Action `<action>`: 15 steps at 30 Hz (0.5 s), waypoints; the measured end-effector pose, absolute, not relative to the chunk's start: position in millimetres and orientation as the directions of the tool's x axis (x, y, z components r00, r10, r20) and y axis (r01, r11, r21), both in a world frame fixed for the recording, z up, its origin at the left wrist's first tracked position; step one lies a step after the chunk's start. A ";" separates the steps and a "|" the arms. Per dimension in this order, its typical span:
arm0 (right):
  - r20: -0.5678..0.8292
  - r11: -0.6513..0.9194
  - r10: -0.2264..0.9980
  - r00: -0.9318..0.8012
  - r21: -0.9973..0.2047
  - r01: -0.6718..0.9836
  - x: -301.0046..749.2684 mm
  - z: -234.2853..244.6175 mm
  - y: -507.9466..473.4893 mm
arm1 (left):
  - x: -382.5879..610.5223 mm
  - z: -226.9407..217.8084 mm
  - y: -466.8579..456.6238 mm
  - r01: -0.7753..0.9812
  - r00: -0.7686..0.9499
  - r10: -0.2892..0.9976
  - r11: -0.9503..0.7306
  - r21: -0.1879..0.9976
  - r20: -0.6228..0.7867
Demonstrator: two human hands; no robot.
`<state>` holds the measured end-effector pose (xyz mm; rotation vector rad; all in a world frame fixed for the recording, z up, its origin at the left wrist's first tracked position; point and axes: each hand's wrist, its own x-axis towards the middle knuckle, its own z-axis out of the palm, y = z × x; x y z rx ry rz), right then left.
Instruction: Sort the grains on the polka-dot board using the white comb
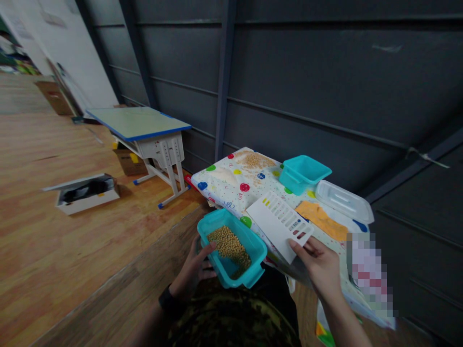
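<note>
My left hand (pixel 202 262) grips the near left side of a turquoise plastic box (pixel 255 236), thumb over its rim. Dried soybeans (pixel 229 246) cover part of the box's bottom. My right hand (pixel 318 260) pinches the near end of a white slotted plastic scoop (pixel 267 224), a flat panel with a row of slots on one side. It is held above the patterned tablecloth (pixel 231 205), right of the box. Farther back on the cloth lie a heap of soybeans (pixel 255 161) and a patch of pale grains or powder (pixel 224 176).
A second turquoise box (pixel 307 168) stands at the table's back right, beside a clear lid (pixel 345 201) and an orange cloth (pixel 321 219). A school desk (pixel 144 123), an open white carton (pixel 88 195) and a cardboard box (pixel 130 161) are on the left. A dark panelled wall (pixel 325 77) rises behind.
</note>
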<state>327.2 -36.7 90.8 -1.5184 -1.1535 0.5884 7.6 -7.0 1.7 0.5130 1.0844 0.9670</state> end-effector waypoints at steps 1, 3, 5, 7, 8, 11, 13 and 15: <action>0.210 0.063 0.890 0.404 -0.935 0.349 326.2 90.6 -36.2 | 7.3 2.4 -7.1 -0.397 0.139 0.856 0.509 0.764 -0.498; 0.208 0.064 0.894 0.396 -0.936 0.346 325.0 90.2 -35.5 | 7.0 3.7 -7.4 -0.395 0.142 0.856 0.509 0.764 -0.497; 0.184 0.052 0.910 0.372 -0.940 0.337 325.6 89.8 -35.0 | 6.9 4.7 -7.8 -0.402 0.147 0.857 0.508 0.762 -0.494; 0.152 0.039 0.924 0.350 -0.950 0.311 328.1 89.4 -34.9 | 7.2 5.1 -8.1 -0.408 0.148 0.859 0.504 0.761 -0.490; 0.144 0.036 0.926 0.350 -0.954 0.296 329.8 89.4 -34.8 | 7.5 5.2 -8.2 -0.405 0.147 0.860 0.503 0.763 -0.489; 0.155 0.045 0.902 0.404 -0.963 0.267 334.9 89.8 -34.2 | 8.5 5.0 -8.1 -0.391 0.134 0.860 0.502 0.771 -0.492; 0.162 0.051 0.889 0.427 -0.965 0.259 336.8 90.4 -33.1 | 8.9 4.9 -7.9 -0.382 0.127 0.860 0.502 0.776 -0.494; 0.154 0.050 0.893 0.423 -0.968 0.247 336.9 91.0 -31.8 | 8.6 4.8 -8.0 -0.374 0.130 0.857 0.508 0.776 -0.498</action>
